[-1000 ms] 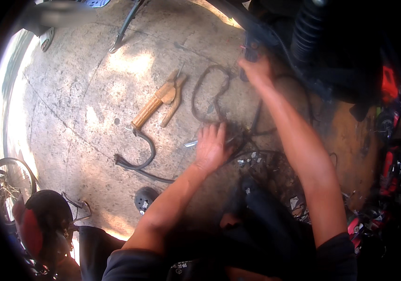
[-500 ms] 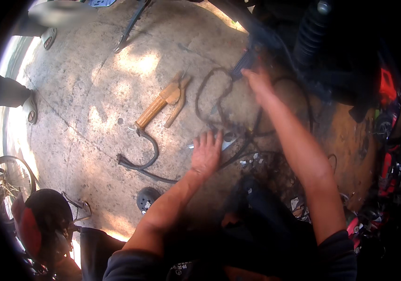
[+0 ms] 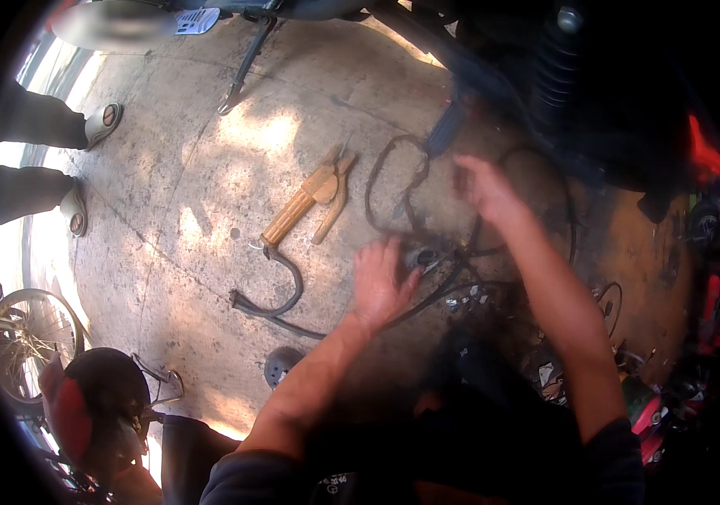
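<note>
My left hand (image 3: 381, 282) is low over the concrete, palm down, thumb apart from the fingers. Beside its thumb lies a silvery metal piece (image 3: 424, 259), partly hidden, whose kind I cannot make out. My right hand (image 3: 486, 192) hovers farther right, blurred, fingers loosely apart with nothing visible in them. Just beyond it is a dark blue, ridged flat piece (image 3: 442, 130). Dark cable (image 3: 370, 181) loops across the floor between and around my hands. Left of them rests a yellowish-brown welding electrode holder (image 3: 305, 202), its jaw end pointing away, joined to a thick black cable (image 3: 297, 278).
A motorbike's shock absorber (image 3: 555, 71) and dark underside fill the far right. Its metal stand (image 3: 246, 67) reaches the floor. Another person's shoes (image 3: 103, 124) show at the left, above a bicycle wheel (image 3: 36, 337). Litter and small scraps (image 3: 473, 296) lie by my feet.
My right hand has drawn back from the dark blue piece, toward me. My left hand's fingers have bent and its thumb now shows. The whole view has shifted slightly.
</note>
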The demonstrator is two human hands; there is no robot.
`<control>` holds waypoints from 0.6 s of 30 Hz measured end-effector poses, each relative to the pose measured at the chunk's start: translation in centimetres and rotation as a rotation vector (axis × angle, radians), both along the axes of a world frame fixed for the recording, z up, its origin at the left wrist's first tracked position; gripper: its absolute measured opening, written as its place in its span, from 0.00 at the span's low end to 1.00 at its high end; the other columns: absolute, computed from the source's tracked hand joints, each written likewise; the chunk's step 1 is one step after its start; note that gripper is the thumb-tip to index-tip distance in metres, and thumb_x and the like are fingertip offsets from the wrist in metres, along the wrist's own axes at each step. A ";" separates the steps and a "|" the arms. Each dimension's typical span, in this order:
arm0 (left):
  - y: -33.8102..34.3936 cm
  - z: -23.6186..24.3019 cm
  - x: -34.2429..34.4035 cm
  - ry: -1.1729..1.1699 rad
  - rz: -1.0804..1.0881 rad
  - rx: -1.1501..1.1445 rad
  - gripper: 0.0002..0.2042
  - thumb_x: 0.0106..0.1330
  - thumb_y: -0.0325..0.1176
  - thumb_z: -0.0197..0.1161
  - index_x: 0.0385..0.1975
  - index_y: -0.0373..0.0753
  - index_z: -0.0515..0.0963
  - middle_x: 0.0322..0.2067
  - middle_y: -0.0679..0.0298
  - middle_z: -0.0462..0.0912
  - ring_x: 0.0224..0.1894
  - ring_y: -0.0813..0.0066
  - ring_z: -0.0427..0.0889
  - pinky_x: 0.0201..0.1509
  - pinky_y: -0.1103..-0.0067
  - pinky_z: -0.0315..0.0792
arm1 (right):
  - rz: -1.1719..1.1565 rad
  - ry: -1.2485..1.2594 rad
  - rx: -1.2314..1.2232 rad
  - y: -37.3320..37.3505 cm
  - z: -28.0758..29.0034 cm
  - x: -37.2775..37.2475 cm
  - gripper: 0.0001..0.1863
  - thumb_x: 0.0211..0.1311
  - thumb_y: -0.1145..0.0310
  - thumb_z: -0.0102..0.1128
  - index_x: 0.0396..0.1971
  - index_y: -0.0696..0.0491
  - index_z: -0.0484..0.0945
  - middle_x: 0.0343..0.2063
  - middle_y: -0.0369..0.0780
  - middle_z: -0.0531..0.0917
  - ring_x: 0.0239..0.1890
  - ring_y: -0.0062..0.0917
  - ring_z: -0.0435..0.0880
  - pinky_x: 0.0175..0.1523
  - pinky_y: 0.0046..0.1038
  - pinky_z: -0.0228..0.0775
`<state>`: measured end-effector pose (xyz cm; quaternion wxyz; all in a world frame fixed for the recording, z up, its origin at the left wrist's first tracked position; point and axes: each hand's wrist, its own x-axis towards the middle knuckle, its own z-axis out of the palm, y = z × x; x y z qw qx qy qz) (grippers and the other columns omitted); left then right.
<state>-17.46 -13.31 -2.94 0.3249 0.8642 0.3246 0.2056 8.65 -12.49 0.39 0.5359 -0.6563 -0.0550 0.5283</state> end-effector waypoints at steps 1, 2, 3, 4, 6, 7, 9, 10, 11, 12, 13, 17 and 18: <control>0.5 0.3 0.5 -0.082 0.099 -0.095 0.30 0.50 0.41 0.69 0.53 0.34 0.69 0.41 0.53 0.74 0.45 0.54 0.71 0.52 0.63 0.64 | 0.019 0.200 0.145 0.0 0.8 0.0 0.16 0.59 0.60 0.59 0.43 0.52 0.73 0.34 0.38 0.79 0.34 0.24 0.78 0.38 0.29 0.72; 0.6 0.7 0.3 -0.077 0.103 -0.098 0.30 0.50 0.41 0.69 0.53 0.34 0.69 0.41 0.53 0.74 0.45 0.54 0.71 0.52 0.63 0.64 | 0.022 0.205 0.141 0.0 1.6 0.0 0.16 0.59 0.60 0.59 0.43 0.52 0.73 0.34 0.38 0.79 0.34 0.24 0.78 0.38 0.29 0.72; 1.0 1.1 0.4 0.046 -0.069 -0.036 0.30 0.50 0.41 0.69 0.52 0.34 0.70 0.40 0.55 0.74 0.44 0.55 0.72 0.50 0.64 0.64 | 0.056 0.142 0.222 0.1 3.1 0.2 0.20 0.59 0.60 0.60 0.48 0.54 0.72 0.34 0.39 0.79 0.35 0.25 0.78 0.41 0.30 0.72; 1.4 1.3 0.2 0.179 -0.238 0.027 0.29 0.50 0.41 0.69 0.51 0.34 0.70 0.39 0.56 0.74 0.43 0.56 0.72 0.49 0.64 0.65 | 0.092 0.087 0.304 0.5 3.9 0.0 0.24 0.59 0.59 0.60 0.52 0.55 0.71 0.34 0.41 0.79 0.37 0.27 0.79 0.43 0.31 0.73; 0.8 0.2 -0.7 0.162 -0.282 0.083 0.28 0.50 0.41 0.69 0.50 0.35 0.71 0.40 0.56 0.74 0.44 0.56 0.72 0.51 0.64 0.64 | 0.197 -0.440 0.272 2.3 4.2 -0.6 0.30 0.58 0.58 0.60 0.58 0.55 0.66 0.37 0.44 0.79 0.40 0.31 0.80 0.47 0.34 0.72; 0.3 -0.2 -0.9 0.132 -0.336 0.136 0.28 0.49 0.41 0.69 0.49 0.35 0.71 0.42 0.55 0.74 0.46 0.56 0.71 0.52 0.63 0.64 | 0.291 -0.979 0.211 2.8 4.4 -0.6 0.36 0.58 0.57 0.59 0.64 0.56 0.61 0.40 0.48 0.80 0.44 0.35 0.80 0.51 0.36 0.71; -0.3 -0.6 -1.5 0.100 -0.348 0.155 0.27 0.51 0.41 0.67 0.50 0.34 0.71 0.45 0.53 0.73 0.48 0.55 0.70 0.55 0.62 0.62 | 0.373 -1.245 0.038 3.4 4.2 -0.9 0.40 0.57 0.56 0.59 0.66 0.56 0.55 0.45 0.51 0.79 0.49 0.39 0.78 0.53 0.37 0.70; -0.3 -0.8 -1.6 0.071 -0.348 0.175 0.26 0.53 0.41 0.66 0.50 0.33 0.71 0.47 0.51 0.72 0.51 0.54 0.69 0.59 0.60 0.61 | 0.467 -1.500 -0.138 3.7 4.1 -1.2 0.44 0.56 0.55 0.58 0.69 0.56 0.48 0.49 0.54 0.77 0.53 0.43 0.76 0.56 0.39 0.68; -0.4 -1.0 -1.4 0.070 -0.356 0.175 0.26 0.53 0.41 0.66 0.50 0.33 0.71 0.47 0.51 0.72 0.51 0.54 0.69 0.59 0.60 0.61 | 0.471 -1.275 -0.210 3.7 4.4 -0.9 0.44 0.56 0.53 0.57 0.69 0.55 0.48 0.53 0.55 0.75 0.56 0.47 0.74 0.57 0.39 0.67; -0.4 -1.0 -1.4 0.074 -0.338 0.175 0.27 0.54 0.42 0.66 0.51 0.33 0.70 0.48 0.50 0.71 0.52 0.53 0.69 0.60 0.59 0.59 | 0.473 -1.271 -0.206 3.8 4.7 -1.3 0.44 0.56 0.53 0.57 0.69 0.55 0.48 0.53 0.55 0.75 0.56 0.47 0.74 0.57 0.39 0.67; -0.4 -1.0 -1.5 0.079 -0.319 0.176 0.27 0.55 0.42 0.65 0.51 0.33 0.70 0.49 0.50 0.70 0.54 0.52 0.68 0.62 0.57 0.57 | 0.491 -1.302 -0.196 3.7 4.9 -1.8 0.44 0.57 0.53 0.56 0.69 0.54 0.48 0.51 0.54 0.76 0.54 0.48 0.75 0.56 0.39 0.68; -0.7 -1.4 -1.5 0.077 -0.327 0.153 0.29 0.55 0.42 0.65 0.53 0.32 0.68 0.51 0.49 0.69 0.55 0.51 0.66 0.63 0.56 0.56 | 0.434 -1.303 -0.135 3.8 3.8 -0.9 0.37 0.57 0.53 0.57 0.65 0.53 0.60 0.45 0.52 0.81 0.46 0.48 0.80 0.52 0.39 0.70; -0.5 -1.8 -1.5 0.071 -0.333 0.193 0.29 0.53 0.42 0.66 0.53 0.33 0.68 0.50 0.50 0.70 0.55 0.52 0.67 0.61 0.57 0.57 | 0.437 -1.301 -0.125 4.0 4.4 -1.0 0.37 0.57 0.53 0.57 0.65 0.53 0.60 0.45 0.52 0.81 0.46 0.48 0.80 0.52 0.39 0.70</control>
